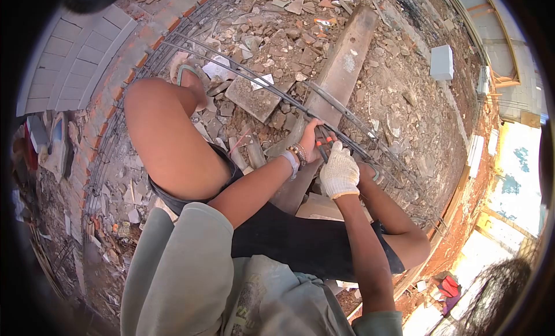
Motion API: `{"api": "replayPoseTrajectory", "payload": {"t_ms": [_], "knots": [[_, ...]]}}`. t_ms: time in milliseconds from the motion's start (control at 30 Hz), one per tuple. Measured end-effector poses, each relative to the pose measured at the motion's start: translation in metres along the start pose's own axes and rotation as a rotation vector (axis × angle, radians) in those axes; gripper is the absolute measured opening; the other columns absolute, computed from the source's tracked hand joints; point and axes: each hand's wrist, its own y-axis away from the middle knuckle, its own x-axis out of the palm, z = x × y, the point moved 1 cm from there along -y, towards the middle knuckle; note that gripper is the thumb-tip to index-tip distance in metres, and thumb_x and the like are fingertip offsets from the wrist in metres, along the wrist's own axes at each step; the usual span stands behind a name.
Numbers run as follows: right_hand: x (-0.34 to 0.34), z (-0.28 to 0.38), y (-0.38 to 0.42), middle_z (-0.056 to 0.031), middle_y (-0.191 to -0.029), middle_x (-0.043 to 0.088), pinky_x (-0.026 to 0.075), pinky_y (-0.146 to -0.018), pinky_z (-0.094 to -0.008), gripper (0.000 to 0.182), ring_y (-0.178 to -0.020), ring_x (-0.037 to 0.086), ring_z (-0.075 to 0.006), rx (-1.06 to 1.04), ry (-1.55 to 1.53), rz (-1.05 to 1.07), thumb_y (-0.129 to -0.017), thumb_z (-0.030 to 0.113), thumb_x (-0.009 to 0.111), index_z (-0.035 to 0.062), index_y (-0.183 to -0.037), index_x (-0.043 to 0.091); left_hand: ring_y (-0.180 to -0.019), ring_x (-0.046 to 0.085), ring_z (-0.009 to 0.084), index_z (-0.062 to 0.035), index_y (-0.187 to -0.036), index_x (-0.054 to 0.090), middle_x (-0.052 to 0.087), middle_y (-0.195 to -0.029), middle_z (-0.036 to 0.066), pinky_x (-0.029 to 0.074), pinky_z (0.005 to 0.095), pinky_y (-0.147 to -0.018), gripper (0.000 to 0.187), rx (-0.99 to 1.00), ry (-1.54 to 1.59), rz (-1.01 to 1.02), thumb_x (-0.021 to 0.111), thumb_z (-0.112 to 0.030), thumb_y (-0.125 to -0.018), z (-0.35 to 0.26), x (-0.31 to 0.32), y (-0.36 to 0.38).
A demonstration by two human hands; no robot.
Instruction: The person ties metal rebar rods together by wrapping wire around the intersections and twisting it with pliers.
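Across the middle of the head view runs a bundle of thin steel rebar (277, 93), resting over a long wooden plank (338, 76). My left hand (311, 144), bare with bracelets at the wrist, is closed at the rebar, its thumb along the rods; some fingers are hidden. My right hand (340, 173) wears a white knitted glove and grips a pair of pliers (322, 153) with dark handles and orange bands. The tool slants up between both hands towards the rods. Its jaws are too small to make out.
Broken rubble covers the ground around my legs. A flat concrete slab (254, 97) lies under the rods. A pale block (441, 63) stands to the right. More rebar (130, 99) runs beside a brick edge at left, near stacked grey blocks (75, 58).
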Motion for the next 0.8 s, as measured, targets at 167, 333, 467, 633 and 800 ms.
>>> {"api": "replayPoseTrajectory", "payload": {"t_ms": [167,333,467,633,800], "knots": [[0.025,-0.026,-0.01,-0.0274,-0.111,0.061,0.054,-0.08,-0.0495,0.059,-0.095,0.065,-0.043,-0.059,-0.173,-0.026,-0.078,0.018,0.065,0.0004,-0.131,0.045,-0.09,0.067,0.0271,-0.0066,-0.093,0.061,0.067,-0.094,0.012,0.055,0.0429,-0.087,0.026,0.072,-0.054,0.049,0.059,-0.033,-0.095,0.035,-0.022,-0.046],[0.038,-0.055,-0.028,-0.0277,-0.119,0.061,0.051,-0.087,-0.0501,0.065,-0.106,0.062,-0.0429,-0.107,-0.299,0.092,-0.076,0.018,0.067,0.003,-0.135,0.045,-0.088,0.068,0.0238,-0.0046,-0.088,0.056,0.07,-0.095,0.012,0.056,0.0386,-0.083,0.022,0.17,-0.073,-0.067,0.053,-0.023,-0.1,0.045,-0.02,-0.064],[0.037,-0.054,-0.026,-0.0276,-0.117,0.062,0.05,-0.088,-0.0497,0.059,-0.106,0.061,-0.0435,-0.194,-0.351,-0.01,-0.078,0.014,0.067,0.0025,-0.132,0.048,-0.081,0.067,0.0213,-0.0028,-0.084,0.065,0.072,-0.094,0.01,0.056,0.0373,-0.076,0.028,0.151,-0.279,-0.183,0.053,-0.026,-0.094,0.046,-0.013,-0.061],[0.039,-0.054,-0.034,-0.025,-0.113,0.065,0.05,-0.088,-0.045,0.053,-0.106,0.063,-0.0426,-0.252,-0.509,-0.006,-0.081,0.006,0.063,0.0004,-0.132,0.049,-0.074,0.066,0.0196,-0.0078,-0.077,0.073,0.072,-0.081,0.006,0.051,0.0356,-0.072,0.037,0.323,-0.488,-0.336,0.054,-0.036,-0.092,0.057,-0.024,-0.091],[0.034,-0.055,-0.033,-0.0261,-0.114,0.065,0.049,-0.089,-0.0444,0.054,-0.108,0.063,-0.042,-0.271,-0.576,0.014,-0.084,0.009,0.063,0.0016,-0.135,0.047,-0.073,0.067,0.0218,-0.0103,-0.076,0.075,0.073,-0.081,0.006,0.051,0.0363,-0.074,0.04,0.343,-0.48,-0.352,0.053,-0.04,-0.091,0.063,-0.023,-0.096]]}}
